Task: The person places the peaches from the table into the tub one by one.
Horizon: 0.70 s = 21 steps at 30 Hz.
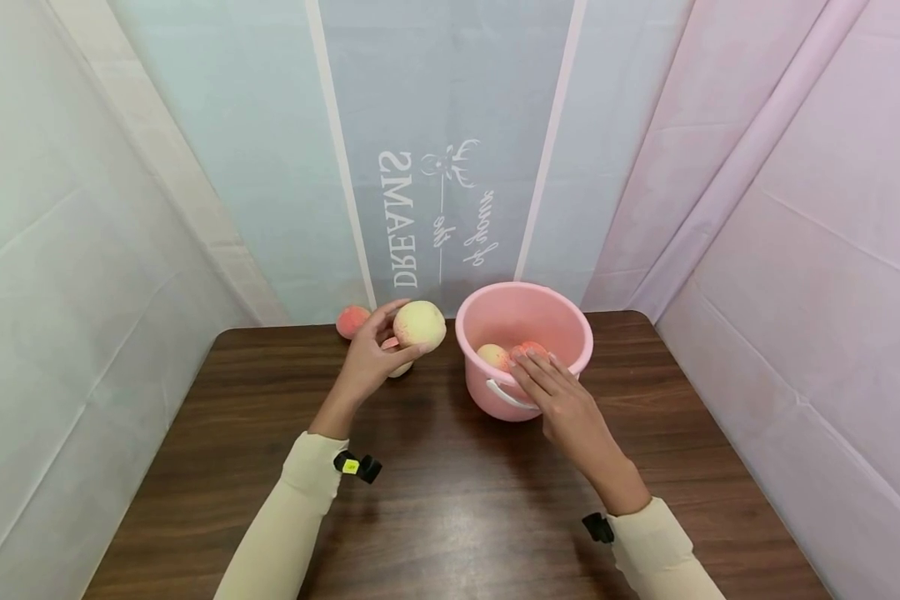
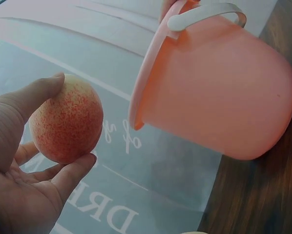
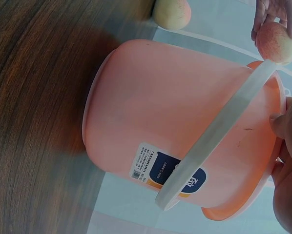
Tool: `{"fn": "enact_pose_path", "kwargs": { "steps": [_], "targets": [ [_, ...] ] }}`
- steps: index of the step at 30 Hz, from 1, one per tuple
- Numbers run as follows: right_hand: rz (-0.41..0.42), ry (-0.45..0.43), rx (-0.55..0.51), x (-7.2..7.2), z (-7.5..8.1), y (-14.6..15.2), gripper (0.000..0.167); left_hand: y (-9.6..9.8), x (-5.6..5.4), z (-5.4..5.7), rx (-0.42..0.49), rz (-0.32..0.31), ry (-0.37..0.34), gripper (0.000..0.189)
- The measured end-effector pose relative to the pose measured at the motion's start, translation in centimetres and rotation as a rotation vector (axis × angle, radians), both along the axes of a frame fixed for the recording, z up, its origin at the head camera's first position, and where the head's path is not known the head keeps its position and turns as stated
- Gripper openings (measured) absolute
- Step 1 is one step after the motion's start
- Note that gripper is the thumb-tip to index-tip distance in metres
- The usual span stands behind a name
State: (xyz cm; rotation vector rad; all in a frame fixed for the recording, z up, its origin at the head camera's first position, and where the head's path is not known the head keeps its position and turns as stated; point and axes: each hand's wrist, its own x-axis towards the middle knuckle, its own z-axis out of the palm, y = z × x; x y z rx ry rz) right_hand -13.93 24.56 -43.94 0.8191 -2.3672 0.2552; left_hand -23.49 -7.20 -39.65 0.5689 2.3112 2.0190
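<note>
My left hand holds a yellow peach with a red blush between thumb and fingers, raised above the table just left of the pink bucket. My right hand lies over the bucket's near right rim, its fingers reaching inside and its thumb at the rim's outer side. Inside the bucket are a pale yellow peach and a red one, the latter partly covered by my right fingers. A reddish peach sits at the table's back edge, and another peach shows partly beneath my left hand.
The bucket stands upright near the back of the dark wooden table, its white handle hanging down in front. A printed cloth hangs behind the table, with pale cloth walls on both sides.
</note>
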Motion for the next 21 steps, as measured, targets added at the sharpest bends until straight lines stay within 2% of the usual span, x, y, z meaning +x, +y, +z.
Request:
{"fn": "enact_pose_path", "kwargs": {
  "steps": [4, 9, 16, 21],
  "targets": [
    [0.005, -0.01, 0.0, 0.0, 0.1, -0.1, 0.08, 0.2, -0.4, -0.6, 0.02, -0.003, 0.02, 0.078],
    [0.017, 0.001, -0.008, -0.2, 0.0, -0.1, 0.082, 0.6, -0.3, -0.6, 0.048, -0.006, 0.042, 0.077],
    [0.017, 0.002, -0.011, -0.2, -0.1, -0.1, 0.083, 1.1, -0.4, -0.5, 0.032, 0.01, 0.069, 0.075],
    [0.008, 0.005, -0.01, 0.0, -0.1, 0.0, 0.082, 1.8, -0.6, -0.3, 0.023, -0.002, 0.082, 0.073]
  ]
}}
